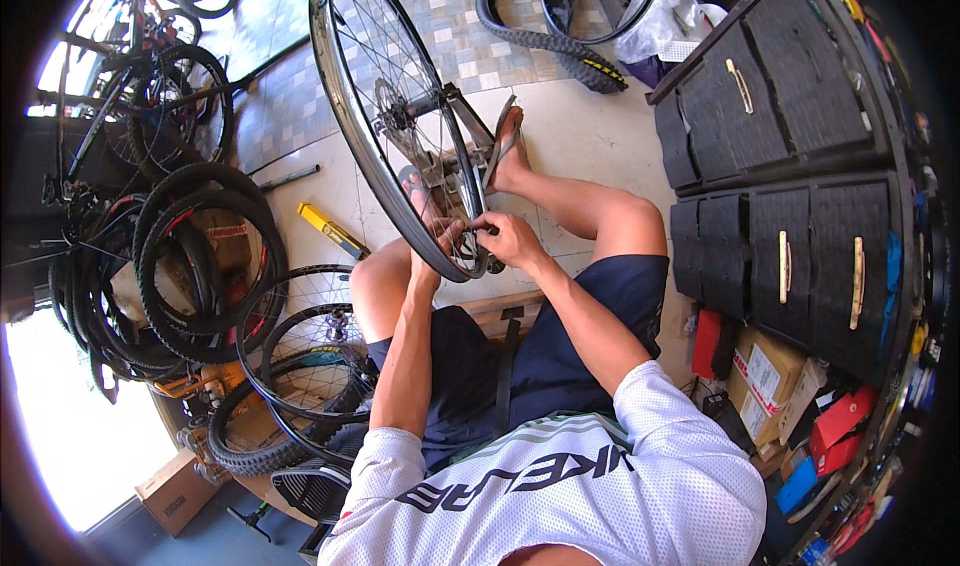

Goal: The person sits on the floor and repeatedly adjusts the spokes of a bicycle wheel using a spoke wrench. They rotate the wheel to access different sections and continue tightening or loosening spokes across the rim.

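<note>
So the floor [615, 146] here is pale tile, going to a patchwork pattern further out. Bikes [185, 96] crowd the upper left, with a bunch of black tires [277, 256] below them and a couple of spoked wheels [340, 318] down by my left leg. Black drawers [735, 116] with pale handles run along my right, cardboard boxes [768, 376] under them. There's a loose knobby tire [590, 61] out front and a long yellow box [330, 229] left of my knee.

Head view, the only one: the bike wheel [392, 114] is upright between my legs, bare rim, disc at the hub, sitting in a metal stand [468, 116]. My right grip [512, 240] is pinched closed on the near edge of the rim, by the spokes. My left grip [447, 234] is right across from it, partly behind the rim, so honestly can't tell if it's closed on anything.
</note>
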A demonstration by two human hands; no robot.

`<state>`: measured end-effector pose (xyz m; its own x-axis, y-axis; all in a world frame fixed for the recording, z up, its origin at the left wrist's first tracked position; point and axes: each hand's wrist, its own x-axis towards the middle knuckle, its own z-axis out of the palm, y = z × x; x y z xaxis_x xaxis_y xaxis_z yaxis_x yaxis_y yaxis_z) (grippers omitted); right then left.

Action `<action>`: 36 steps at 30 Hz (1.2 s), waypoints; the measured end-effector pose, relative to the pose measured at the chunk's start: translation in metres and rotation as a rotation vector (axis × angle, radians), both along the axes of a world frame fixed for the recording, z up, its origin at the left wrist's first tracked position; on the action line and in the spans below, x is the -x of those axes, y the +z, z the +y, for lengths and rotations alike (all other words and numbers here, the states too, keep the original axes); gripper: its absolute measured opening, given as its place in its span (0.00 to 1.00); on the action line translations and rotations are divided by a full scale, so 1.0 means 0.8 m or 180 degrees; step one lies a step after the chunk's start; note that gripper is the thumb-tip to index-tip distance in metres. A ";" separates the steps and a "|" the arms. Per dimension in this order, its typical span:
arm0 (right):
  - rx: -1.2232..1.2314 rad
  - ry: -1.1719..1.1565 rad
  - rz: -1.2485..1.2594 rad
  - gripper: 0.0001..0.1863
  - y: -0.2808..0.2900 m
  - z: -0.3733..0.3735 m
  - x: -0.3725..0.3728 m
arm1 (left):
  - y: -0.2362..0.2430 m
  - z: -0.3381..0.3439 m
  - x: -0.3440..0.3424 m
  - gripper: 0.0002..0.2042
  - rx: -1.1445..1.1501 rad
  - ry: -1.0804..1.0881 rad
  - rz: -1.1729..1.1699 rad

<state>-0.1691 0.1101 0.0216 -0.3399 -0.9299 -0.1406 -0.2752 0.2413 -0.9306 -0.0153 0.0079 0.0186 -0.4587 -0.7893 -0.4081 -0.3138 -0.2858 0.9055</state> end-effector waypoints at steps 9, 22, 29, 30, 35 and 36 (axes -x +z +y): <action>-0.0124 0.0324 0.0340 0.21 0.006 0.001 -0.002 | 0.008 0.007 0.001 0.17 -0.0460 0.0225 0.0336; 0.0019 -0.0176 -0.1068 0.21 -0.013 -0.003 -0.007 | 0.000 0.002 0.003 0.14 -0.0493 0.0079 0.0335; 0.0027 0.0139 0.0427 0.23 0.001 0.002 -0.010 | 0.013 0.005 0.008 0.15 -0.0436 0.0246 0.0235; 0.0051 0.0128 0.0434 0.22 -0.001 0.002 -0.010 | 0.013 0.007 0.009 0.15 -0.0406 0.0262 0.0238; -0.0113 -0.0030 -0.0402 0.20 -0.009 0.002 -0.007 | 0.004 -0.002 -0.004 0.15 -0.0115 -0.0001 -0.0198; -0.0136 -0.0158 -0.0419 0.20 -0.009 0.003 -0.013 | 0.001 -0.002 -0.004 0.15 -0.0132 0.0016 -0.0142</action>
